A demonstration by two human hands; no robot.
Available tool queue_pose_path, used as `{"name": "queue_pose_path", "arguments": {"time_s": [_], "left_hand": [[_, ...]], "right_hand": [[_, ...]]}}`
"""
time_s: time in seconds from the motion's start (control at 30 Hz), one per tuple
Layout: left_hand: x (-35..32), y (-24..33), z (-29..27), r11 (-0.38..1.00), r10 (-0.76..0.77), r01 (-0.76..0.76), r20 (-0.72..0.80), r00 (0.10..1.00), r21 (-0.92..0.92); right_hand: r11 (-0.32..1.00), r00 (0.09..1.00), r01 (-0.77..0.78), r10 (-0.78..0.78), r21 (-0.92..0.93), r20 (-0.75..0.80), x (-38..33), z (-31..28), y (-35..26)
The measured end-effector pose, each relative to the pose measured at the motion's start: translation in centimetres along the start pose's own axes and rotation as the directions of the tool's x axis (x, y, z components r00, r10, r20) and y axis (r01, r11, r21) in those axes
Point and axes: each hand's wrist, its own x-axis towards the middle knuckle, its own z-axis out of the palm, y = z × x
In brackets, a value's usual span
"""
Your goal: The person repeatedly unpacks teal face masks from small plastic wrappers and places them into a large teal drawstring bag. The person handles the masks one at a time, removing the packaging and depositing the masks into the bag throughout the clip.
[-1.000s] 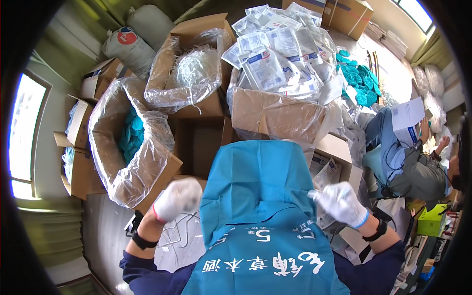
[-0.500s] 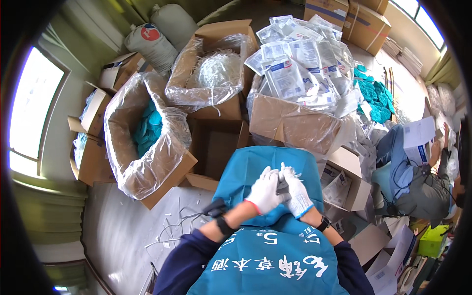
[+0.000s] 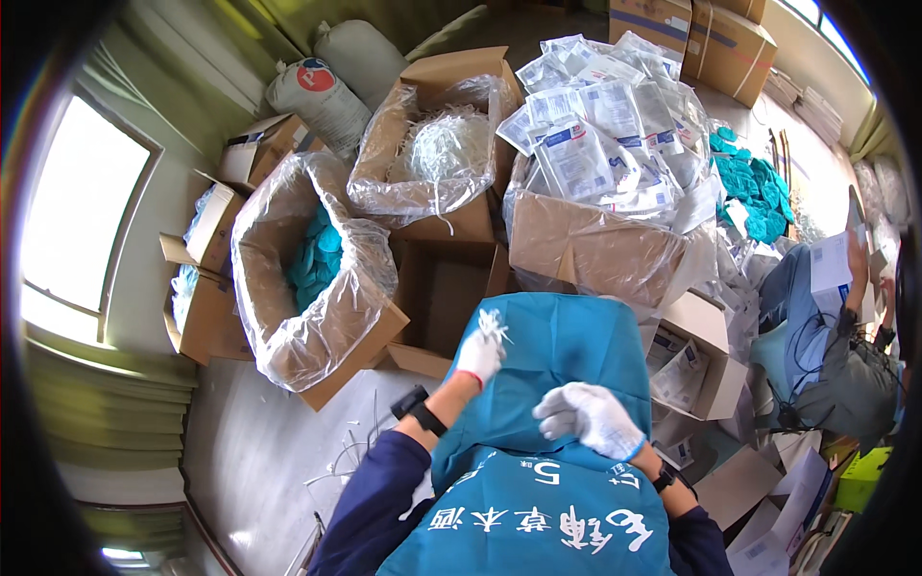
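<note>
— Nearest the camera, what lies under the hands?

— A teal fabric sheet point(image 3: 557, 355), draped across the person's front. The right hand point(image 3: 588, 419), in a white glove, rests on it loosely curled, holding nothing that I can see.

— And the left hand point(image 3: 479, 354)?

— Gloved too, raised at the sheet's left edge, forearm angled up, fingers pinched on a small bundle of white ties point(image 3: 494, 324).

— How far along does the work look?

— Early or midway, I'd judge. Loose ties lie scattered on the floor point(image 3: 250, 451) by the left elbow, and the plastic-lined box of white ties point(image 3: 444, 154) beyond is well filled. A box of teal items point(image 3: 312, 264) stands left, sealed packets point(image 3: 595, 144) are heaped farther right.
</note>
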Motion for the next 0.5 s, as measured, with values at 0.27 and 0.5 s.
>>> {"name": "queue_pose_path", "arguments": {"time_s": [0.27, 0.5], "left_hand": [[15.8, 29.2, -9.8, -0.003, 0.389, -0.395, 0.365, 0.846, 0.919], [16.3, 24.5, -4.8, 0.961, 0.277, -0.276, -0.019, 0.961, 0.034]], "right_hand": [[0.904, 0.887, 0.367, -0.268, 0.219, -0.376, -2.8, -5.7, 0.3], [0.864, 0.769, 0.503, -0.448, 0.001, -0.456, -4.3, -12.7, 2.4]]}}
